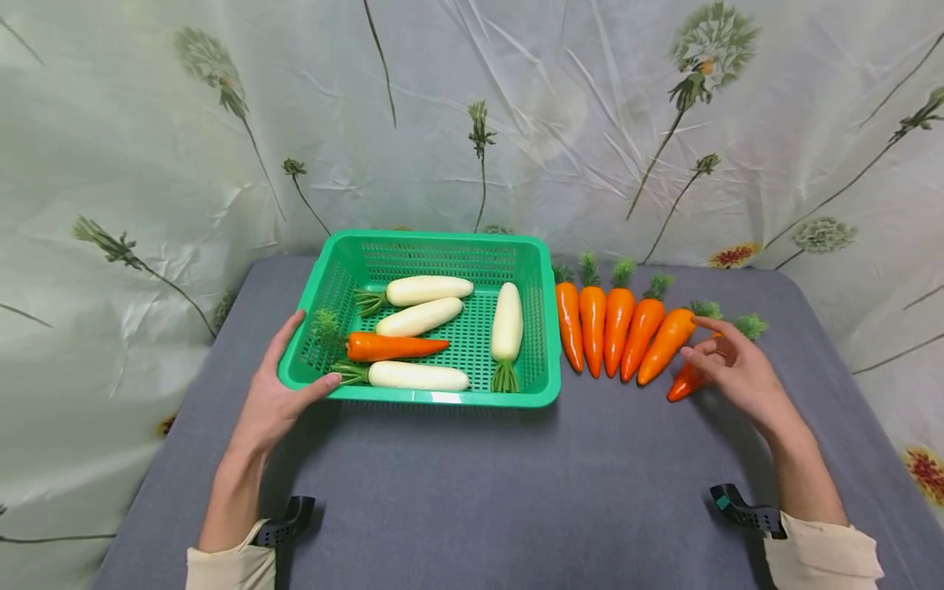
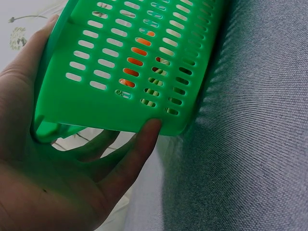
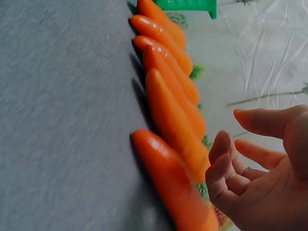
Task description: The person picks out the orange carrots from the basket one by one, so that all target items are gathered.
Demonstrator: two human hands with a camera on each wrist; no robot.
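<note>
At the near-left corner of a green plastic basket (image 1: 442, 399), my left hand (image 1: 276, 401) grips the rim and side. The left wrist view shows fingers against the outer wall of the basket (image 2: 110, 113). Inside lie several white radishes (image 1: 419, 376) and one orange carrot (image 1: 391, 347). My right hand (image 1: 737, 369) is over the rightmost loose carrot (image 1: 686, 383), partly hiding it. In the right wrist view the fingers of this hand (image 3: 260, 178) are loosely bent with nothing between them, apart from the nearest carrot (image 3: 168, 173).
Several more carrots (image 1: 618, 328) lie side by side right of the basket, leafy tops toward the back. All rest on a grey cloth-covered table (image 1: 516, 492). A pale dandelion-print curtain (image 1: 442, 106) hangs behind.
</note>
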